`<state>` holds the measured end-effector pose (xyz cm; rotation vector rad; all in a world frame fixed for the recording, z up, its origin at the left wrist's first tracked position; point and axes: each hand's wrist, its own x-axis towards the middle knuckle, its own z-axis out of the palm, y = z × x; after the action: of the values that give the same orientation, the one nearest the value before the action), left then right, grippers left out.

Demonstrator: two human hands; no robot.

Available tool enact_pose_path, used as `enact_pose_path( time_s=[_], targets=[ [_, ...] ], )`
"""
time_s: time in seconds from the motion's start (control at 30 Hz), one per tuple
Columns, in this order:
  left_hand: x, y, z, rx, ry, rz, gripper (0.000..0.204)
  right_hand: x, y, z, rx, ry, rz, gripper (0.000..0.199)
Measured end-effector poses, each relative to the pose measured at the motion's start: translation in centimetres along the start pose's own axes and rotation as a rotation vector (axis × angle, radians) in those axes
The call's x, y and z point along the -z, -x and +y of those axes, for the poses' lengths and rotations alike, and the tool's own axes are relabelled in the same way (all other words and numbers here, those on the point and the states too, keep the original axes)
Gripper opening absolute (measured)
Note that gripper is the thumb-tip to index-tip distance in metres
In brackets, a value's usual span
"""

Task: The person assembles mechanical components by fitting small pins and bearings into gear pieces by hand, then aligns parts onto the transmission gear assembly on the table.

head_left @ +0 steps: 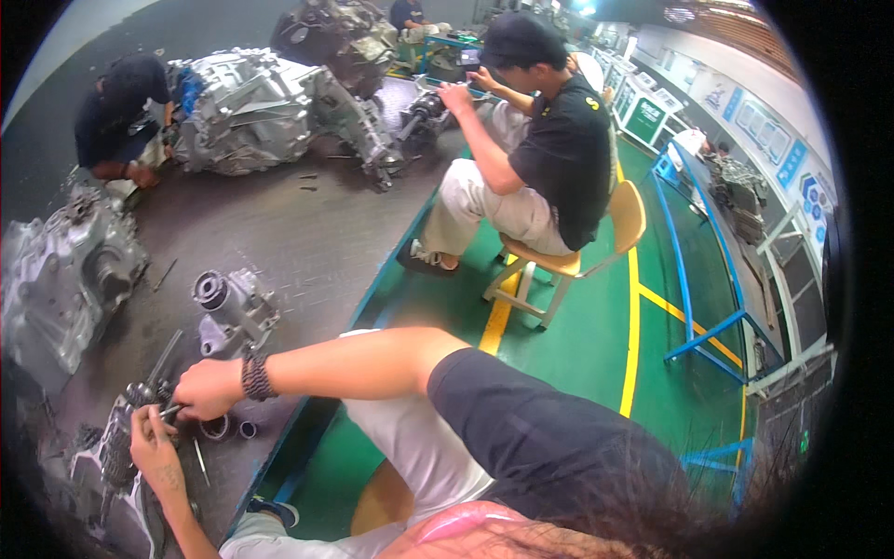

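My right hand (207, 388), with a dark braided band at the wrist, reaches across to the left and pinches a thin metal tool (171, 410). The tool's tip sits at a greasy gear and shaft assembly (119, 445) lying on the dark floor mat (307, 242). My left hand (154, 449) comes up from the lower edge and grips that assembly just under the right hand. Two small metal rings (222, 428) lie on the mat beside my hands. A small grey cast housing (233, 312) stands just beyond them.
A large grey gearbox casing (60, 279) lies at the left, and a bigger transmission (261, 107) at the back. One person crouches beside it (121, 112); another sits on a wooden chair (596, 247) on the green floor. Blue-framed benches (717, 326) line the right.
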<state>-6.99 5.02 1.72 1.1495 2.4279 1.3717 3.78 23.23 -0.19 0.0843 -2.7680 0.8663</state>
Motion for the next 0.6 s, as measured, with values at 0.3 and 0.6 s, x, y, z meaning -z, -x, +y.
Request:
enact_pose_path(
  time_s=[0.3,0.6],
  targets=[
    [-0.4,0.3,1.5,-0.067,0.039,-0.037,0.029,0.7,0.0,-0.3,-0.082,-0.066,0.128,0.038],
    [0.0,0.0,0.5,-0.089,-0.051,-0.056,0.027,0.5,0.1,1.3,0.029,0.014,0.223,0.025]
  ],
)
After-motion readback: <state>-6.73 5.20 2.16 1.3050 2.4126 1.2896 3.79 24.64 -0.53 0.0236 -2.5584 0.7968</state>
